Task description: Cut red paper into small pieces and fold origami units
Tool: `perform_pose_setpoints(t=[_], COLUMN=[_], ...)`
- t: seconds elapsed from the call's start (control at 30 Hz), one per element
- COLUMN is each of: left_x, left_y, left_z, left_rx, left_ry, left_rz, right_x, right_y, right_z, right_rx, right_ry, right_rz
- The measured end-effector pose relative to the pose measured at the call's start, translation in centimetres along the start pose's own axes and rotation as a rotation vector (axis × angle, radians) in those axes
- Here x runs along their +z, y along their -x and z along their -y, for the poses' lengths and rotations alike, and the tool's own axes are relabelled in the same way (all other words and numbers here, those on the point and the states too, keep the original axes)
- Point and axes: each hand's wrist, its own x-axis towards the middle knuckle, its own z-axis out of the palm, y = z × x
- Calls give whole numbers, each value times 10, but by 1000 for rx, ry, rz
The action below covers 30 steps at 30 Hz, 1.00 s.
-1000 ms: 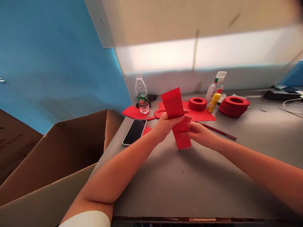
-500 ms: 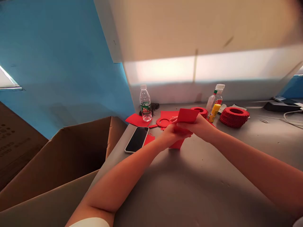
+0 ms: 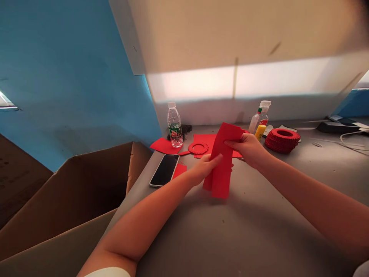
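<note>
Red paper strips (image 3: 221, 169) are held up above the grey table, overlapping and fanned slightly apart at their lower ends. My left hand (image 3: 206, 168) grips them from the left, thumb on the front face, with some fingertips showing past the right edge. My right hand (image 3: 249, 148) pinches their upper right part between thumb and fingers. Behind the hands, a red ring with a jagged edge (image 3: 198, 148) lies partly on a flat red sheet (image 3: 204, 139). To the right stands a stack of red jagged rings (image 3: 282, 141).
A phone (image 3: 165, 170) lies left of my hands, near a water bottle (image 3: 175, 129) and more red paper (image 3: 164, 146). Small bottles (image 3: 263, 113) and a yellow glue stick (image 3: 260, 132) stand at the back right. An open cardboard box (image 3: 86, 192) is beside the table's left edge.
My hands have moved apart from their crossed position. The red paper now hangs more upright, with more of its front showing and its lower ends spread. The view has shifted slightly.
</note>
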Motion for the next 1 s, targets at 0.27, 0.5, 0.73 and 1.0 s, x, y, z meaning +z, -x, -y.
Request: perform_pose_setpoints(t=[0.27, 0.5, 0.73, 1.0], left_x=[8, 6, 1, -2], left_y=[-3, -2, -4, -5], left_z=[4, 2, 5, 1], left_rx=[39, 63, 89, 69], left_ry=[24, 1, -82, -43], left_rz=[-206, -189, -285, -332], right_x=[1, 3, 2, -7], right_y=[4, 4, 5, -1], right_z=[-11, -17, -19, -31], right_rx=[63, 20, 33, 18], right_ry=[-112, -134, -192, -115], right_rz=[19, -64, 80, -70])
